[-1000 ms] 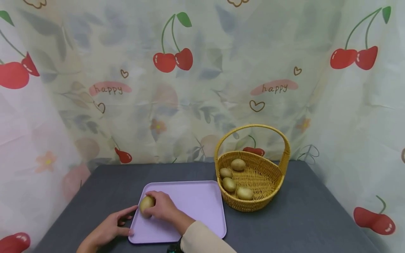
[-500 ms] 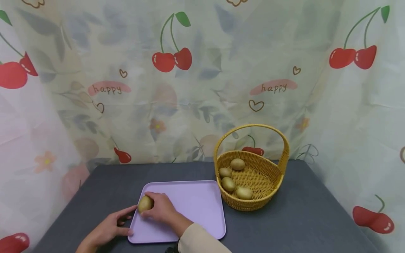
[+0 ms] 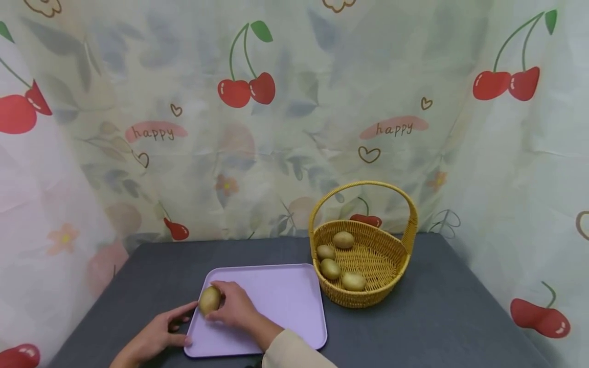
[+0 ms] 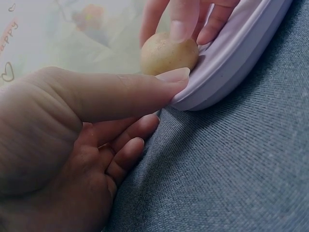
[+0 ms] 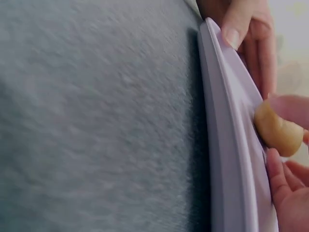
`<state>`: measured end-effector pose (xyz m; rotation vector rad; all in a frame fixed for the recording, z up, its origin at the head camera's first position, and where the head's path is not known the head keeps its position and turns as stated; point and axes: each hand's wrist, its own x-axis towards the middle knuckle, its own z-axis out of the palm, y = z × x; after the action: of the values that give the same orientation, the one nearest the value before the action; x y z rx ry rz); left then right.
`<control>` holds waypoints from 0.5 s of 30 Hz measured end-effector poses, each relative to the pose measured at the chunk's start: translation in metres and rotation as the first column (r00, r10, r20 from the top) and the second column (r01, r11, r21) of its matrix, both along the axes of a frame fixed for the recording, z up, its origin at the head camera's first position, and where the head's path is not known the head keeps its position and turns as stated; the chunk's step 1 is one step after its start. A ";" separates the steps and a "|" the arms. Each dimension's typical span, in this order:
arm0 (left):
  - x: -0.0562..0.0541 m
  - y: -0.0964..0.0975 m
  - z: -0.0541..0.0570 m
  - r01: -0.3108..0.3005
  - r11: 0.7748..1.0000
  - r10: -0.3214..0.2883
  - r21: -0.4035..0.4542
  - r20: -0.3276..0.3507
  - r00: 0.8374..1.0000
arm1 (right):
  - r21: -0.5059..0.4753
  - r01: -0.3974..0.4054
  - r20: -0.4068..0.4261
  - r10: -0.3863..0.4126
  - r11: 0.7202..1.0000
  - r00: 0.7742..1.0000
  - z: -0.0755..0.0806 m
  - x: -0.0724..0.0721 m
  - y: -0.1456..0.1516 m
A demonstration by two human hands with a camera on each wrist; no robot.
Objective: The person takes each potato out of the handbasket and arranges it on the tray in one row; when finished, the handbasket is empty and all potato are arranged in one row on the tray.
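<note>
At the left end of a lilac tray, my right hand holds a potato between thumb and fingers, close over the tray's surface. The right wrist view shows the same potato pinched just inside the tray's rim. My left hand rests by the tray's left side, its thumb on the rim near the front corner and its index finger reaching the left edge. In the left wrist view that thumb lies straight against the rim, the other fingers loosely bent beneath it.
A wicker basket with a tall arched handle stands at the tray's right end, with several potatoes in it. A dark grey cloth covers the table. Behind hangs a cherry-print curtain.
My right hand has shifted the potato slightly left, toward the tray's left rim. My left hand keeps its place by the tray. The head view has moved a little.
</note>
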<state>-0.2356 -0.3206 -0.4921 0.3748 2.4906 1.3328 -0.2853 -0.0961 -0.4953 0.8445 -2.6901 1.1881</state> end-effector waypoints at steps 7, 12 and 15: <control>-0.002 -0.002 -0.001 0.016 1.000 -0.016 0.012 -0.001 1.000 | 0.003 0.027 0.046 -0.027 1.000 0.999 0.006 0.013 0.009; -0.001 -0.001 -0.001 0.013 1.000 -0.013 0.003 0.013 1.000 | -0.033 0.023 0.129 -0.019 0.999 0.991 0.010 0.023 0.026; -0.001 0.000 0.000 -0.001 1.000 0.001 -0.011 0.013 1.000 | -0.040 -0.013 0.153 0.019 0.999 0.988 0.015 0.027 0.039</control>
<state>-0.2366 -0.3204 -0.4920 0.3618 2.4867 1.3176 -0.2586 -0.0573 -0.4807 0.8020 -2.7736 1.3572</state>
